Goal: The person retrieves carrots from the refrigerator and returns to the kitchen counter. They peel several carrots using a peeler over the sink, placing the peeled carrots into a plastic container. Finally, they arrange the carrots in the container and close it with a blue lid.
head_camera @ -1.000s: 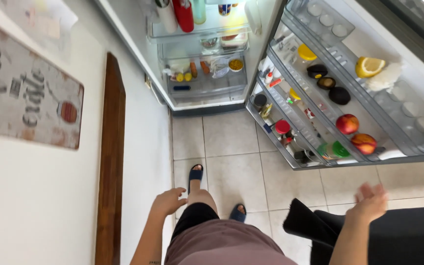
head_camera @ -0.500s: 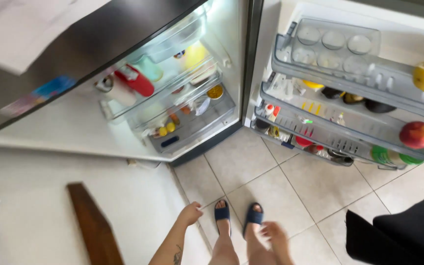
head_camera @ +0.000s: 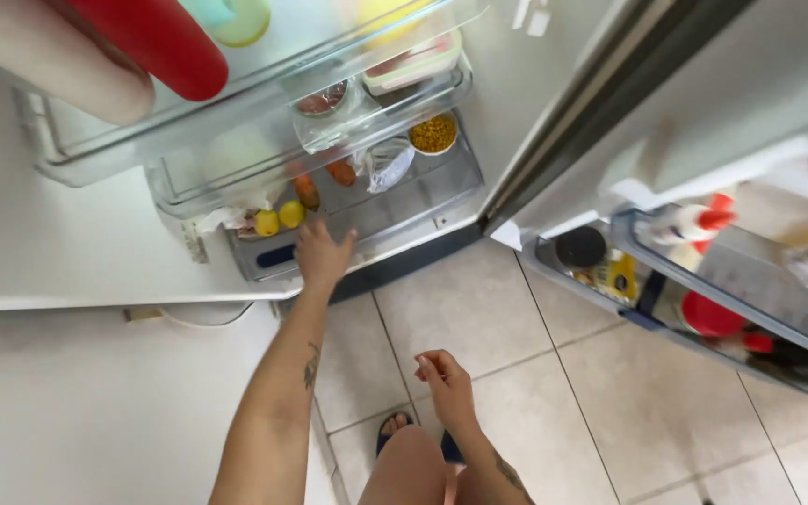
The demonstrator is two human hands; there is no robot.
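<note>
Left hand (head_camera: 322, 254): fingers spread, on front edge of bottom fridge drawer (head_camera: 367, 220), near lemons (head_camera: 279, 218). Right hand (head_camera: 446, 385): loosely curled, empty. Risk: overhead door shelf (head_camera: 236, 112) may knock head on rising.

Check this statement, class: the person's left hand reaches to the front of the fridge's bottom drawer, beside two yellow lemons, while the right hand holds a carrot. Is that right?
Not quite. In the head view the right hand holds nothing; it hangs loosely curled above the tiled floor. The rest stands: the left hand reaches to the front of the bottom drawer, beside two yellow lemons. The carrots lie inside the drawer.
</note>
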